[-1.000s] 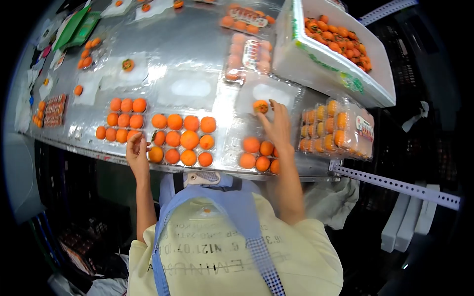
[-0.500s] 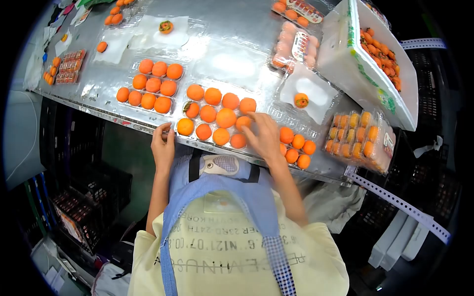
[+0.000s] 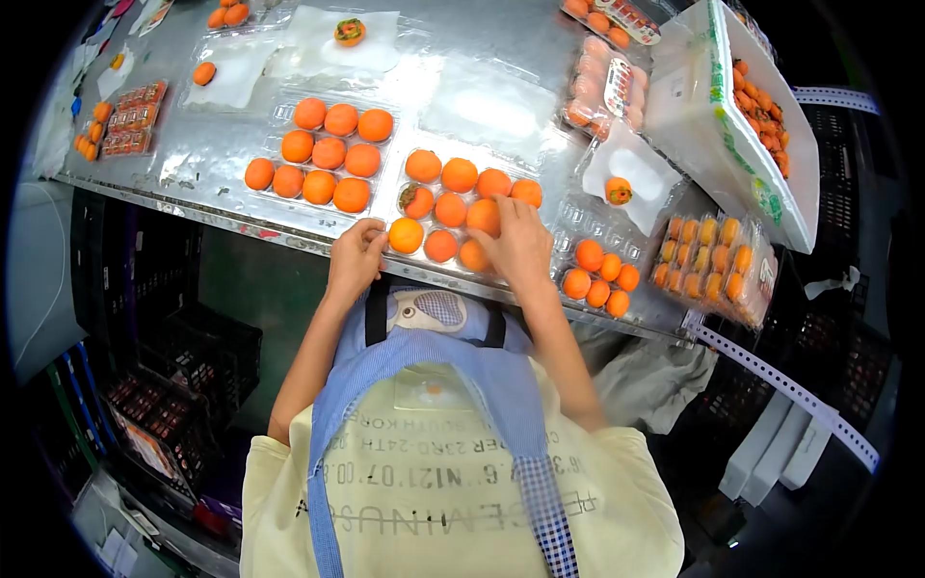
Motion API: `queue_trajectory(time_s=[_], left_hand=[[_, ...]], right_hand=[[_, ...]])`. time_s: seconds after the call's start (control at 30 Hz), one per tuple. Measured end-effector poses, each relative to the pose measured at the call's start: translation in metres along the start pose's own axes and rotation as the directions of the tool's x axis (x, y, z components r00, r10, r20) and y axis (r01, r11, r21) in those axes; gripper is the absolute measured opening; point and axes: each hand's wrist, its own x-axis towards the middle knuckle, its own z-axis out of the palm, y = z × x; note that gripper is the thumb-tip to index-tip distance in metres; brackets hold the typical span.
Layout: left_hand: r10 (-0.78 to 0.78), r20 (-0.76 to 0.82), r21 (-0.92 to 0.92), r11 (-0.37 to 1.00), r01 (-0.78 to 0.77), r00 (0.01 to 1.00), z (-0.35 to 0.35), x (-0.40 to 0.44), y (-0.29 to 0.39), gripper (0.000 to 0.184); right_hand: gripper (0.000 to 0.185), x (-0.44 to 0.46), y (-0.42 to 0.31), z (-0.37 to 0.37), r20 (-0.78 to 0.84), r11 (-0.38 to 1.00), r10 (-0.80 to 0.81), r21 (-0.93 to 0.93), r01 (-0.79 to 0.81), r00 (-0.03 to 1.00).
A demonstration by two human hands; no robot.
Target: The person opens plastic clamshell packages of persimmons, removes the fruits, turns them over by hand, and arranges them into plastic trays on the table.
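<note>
A clear plastic tray (image 3: 393, 198) of orange persimmons lies at the table's front edge before me. My right hand (image 3: 520, 246) reaches over its right end, fingers closed round a persimmon (image 3: 483, 218) in the middle row; that hand hides some fruit at the right end. My left hand (image 3: 356, 255) pinches the tray's front left corner, beside another persimmon (image 3: 405, 235). One persimmon (image 3: 416, 201) in the tray shows its green calyx, while most others show plain orange skin.
Another tray of persimmons (image 3: 328, 153) stands to the left. At right are a part-filled tray (image 3: 599, 231), stacked closed packs (image 3: 708, 255) and a white foam box (image 3: 689, 106) of small orange fruit. A single persimmon (image 3: 618, 191) rests on white padding.
The view has shifted, so the table's contents appear farther right. My left hand has come to the tray's corner. My right hand has moved inward onto a persimmon nearer the tray's middle.
</note>
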Motion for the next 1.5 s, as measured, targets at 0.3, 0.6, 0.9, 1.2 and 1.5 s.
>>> queue_trajectory(time_s=[0.3, 0.6, 0.9, 1.2, 1.5], left_hand=[[0.027, 0.148, 0.051, 0.998, -0.035, 0.989, -0.007, 0.018, -0.001, 0.017], [0.011, 0.206, 0.068, 0.997, -0.026, 0.978, -0.012, 0.024, 0.002, 0.02], [0.245, 0.215, 0.572, 0.753, -0.325, 0.945, -0.033, -0.001, 0.041, 0.033], [0.294, 0.571, -0.546, 0.833, 0.087, 0.766, 0.005, -0.024, 0.119, 0.056], [0.501, 0.272, -0.381, 0.84, -0.386, 0.822, 0.003, -0.032, 0.123, 0.062]], right_hand=[[0.047, 0.01, -0.003, -0.01, 0.111, 0.996, 0.06, -0.071, -0.052, 0.992], [0.055, 0.019, 0.003, -0.005, 0.113, 0.997, 0.016, -0.074, -0.008, 0.993], [0.064, 0.004, 0.018, -0.019, 0.078, 0.871, 0.128, 0.468, -0.15, 0.989], [0.074, 0.0, -0.025, -0.057, -0.044, 0.457, -0.089, 0.886, 0.08, 0.995], [0.059, 0.004, -0.016, -0.045, 0.182, 0.085, -0.066, 0.981, -0.176, 0.981]])
